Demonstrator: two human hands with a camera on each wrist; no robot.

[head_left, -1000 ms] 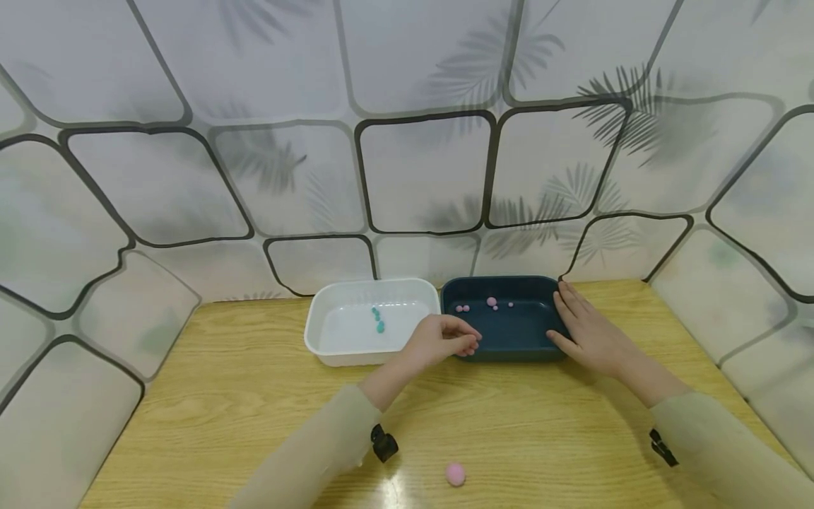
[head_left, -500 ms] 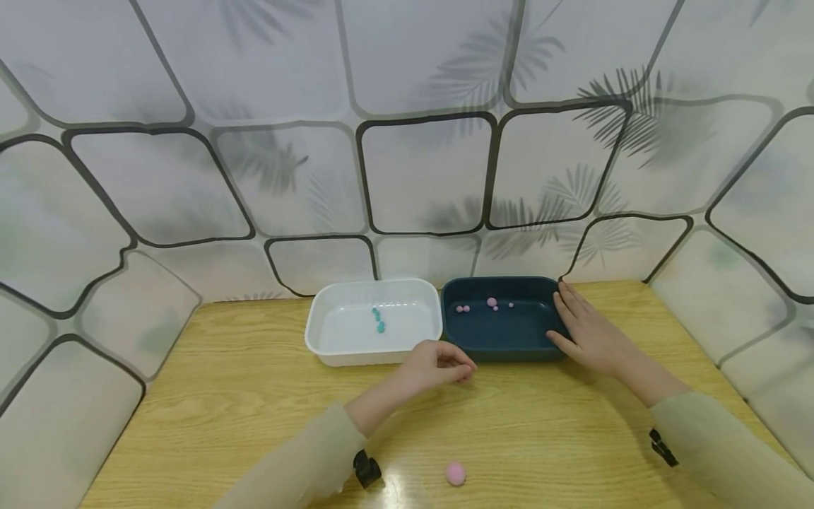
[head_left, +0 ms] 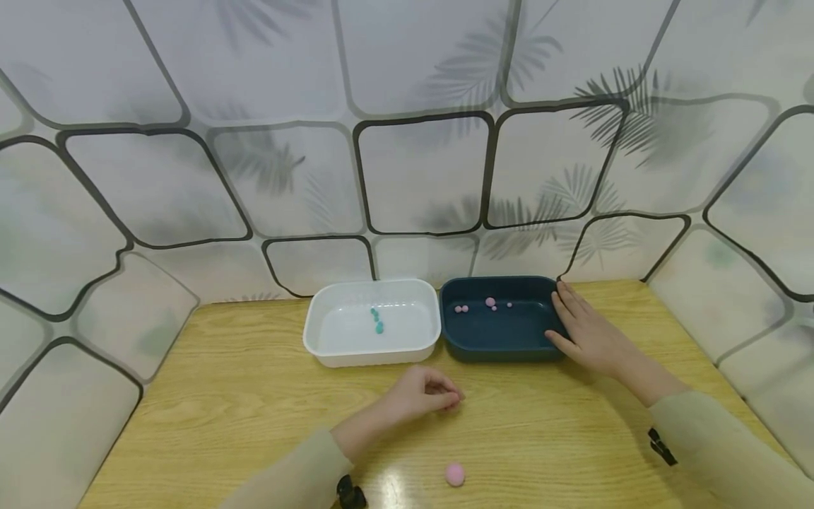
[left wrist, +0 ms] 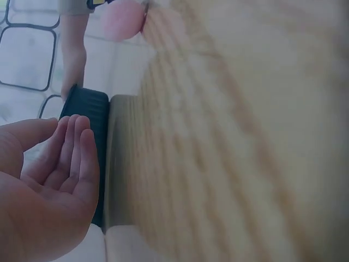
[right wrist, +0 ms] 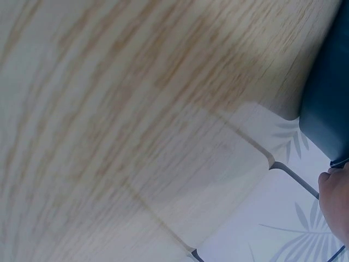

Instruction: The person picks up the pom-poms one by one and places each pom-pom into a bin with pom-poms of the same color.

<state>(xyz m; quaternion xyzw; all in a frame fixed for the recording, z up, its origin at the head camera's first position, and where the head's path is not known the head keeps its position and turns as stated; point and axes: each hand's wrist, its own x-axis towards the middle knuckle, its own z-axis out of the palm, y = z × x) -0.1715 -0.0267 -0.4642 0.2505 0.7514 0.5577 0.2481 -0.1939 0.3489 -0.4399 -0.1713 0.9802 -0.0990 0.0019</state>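
My left hand (head_left: 422, 394) hovers over the table in front of the two trays, fingers loosely bent, with nothing seen between thumb and fingertips in the left wrist view. Nearer to me lies a pink ball (head_left: 454, 474), also visible at the top of the left wrist view. My right hand (head_left: 588, 336) rests along the right rim of the dark blue tray (head_left: 502, 351), its fingers extended. Several small pink balls (head_left: 490, 302) lie toward the back of that tray. To its left stands a white tray (head_left: 372, 359) with several teal balls (head_left: 379, 327) in a short row.
The wooden table (head_left: 242, 396) ends at a wall (head_left: 420, 177) with a dark-outlined stone pattern and leaf prints. Both trays stand side by side close to this wall. Side walls (head_left: 70, 311) flank the table.
My left hand has drawn back from over the blue tray's near left corner, toward me and slightly left, nearer the loose pink ball. My right hand stays on the blue tray's rim.
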